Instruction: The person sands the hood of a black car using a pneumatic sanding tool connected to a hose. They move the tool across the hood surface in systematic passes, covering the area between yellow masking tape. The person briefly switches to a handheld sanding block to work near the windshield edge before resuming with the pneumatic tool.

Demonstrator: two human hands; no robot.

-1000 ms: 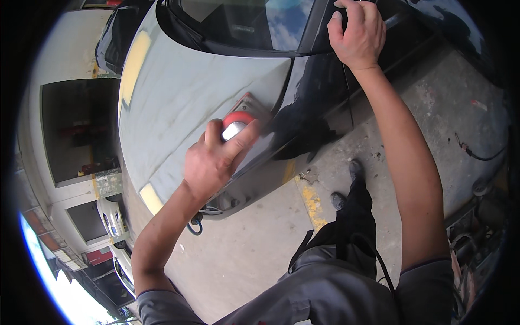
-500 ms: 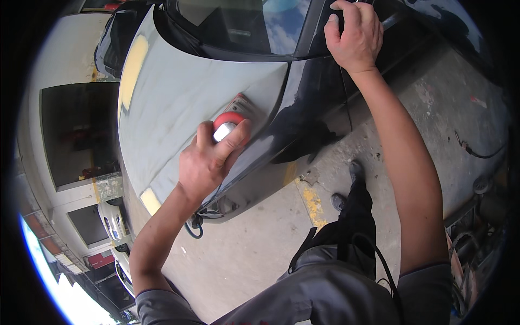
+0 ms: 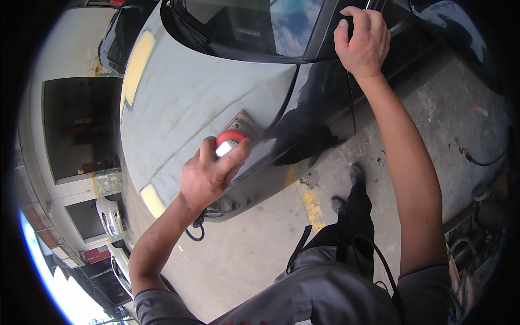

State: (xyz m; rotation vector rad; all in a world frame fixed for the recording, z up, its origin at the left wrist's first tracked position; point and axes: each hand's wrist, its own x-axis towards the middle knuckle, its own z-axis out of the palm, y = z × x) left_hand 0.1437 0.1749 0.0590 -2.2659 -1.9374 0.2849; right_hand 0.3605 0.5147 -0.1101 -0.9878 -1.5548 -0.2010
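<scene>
My left hand [image 3: 208, 170] is closed round a handheld power sander [image 3: 228, 142] with a red body, a silver top and a flat rectangular pad. The pad lies on the dull grey hood [image 3: 189, 95] of a dark car, close to the hood's near side edge. Dark smudged streaks cross the grey surface. At the upper right my right hand [image 3: 365, 43] has its fingers curled over a dark part of the car beside the windscreen pillar [image 3: 319, 32]; the thumb stands apart. What lies under its fingertips is partly hidden.
Two pale yellow patches [image 3: 140, 59] mark the car's front end. Below the sander runs the glossy black fender [image 3: 303, 108]. A dark hose [image 3: 196, 234] hangs by the front corner. Another cable [image 3: 482, 161] lies on the concrete floor, and clutter stands at the lower right.
The sander in my left hand has slid nearer to me across the hood. The car appears slightly further right in the picture. My right hand keeps its place on the car.
</scene>
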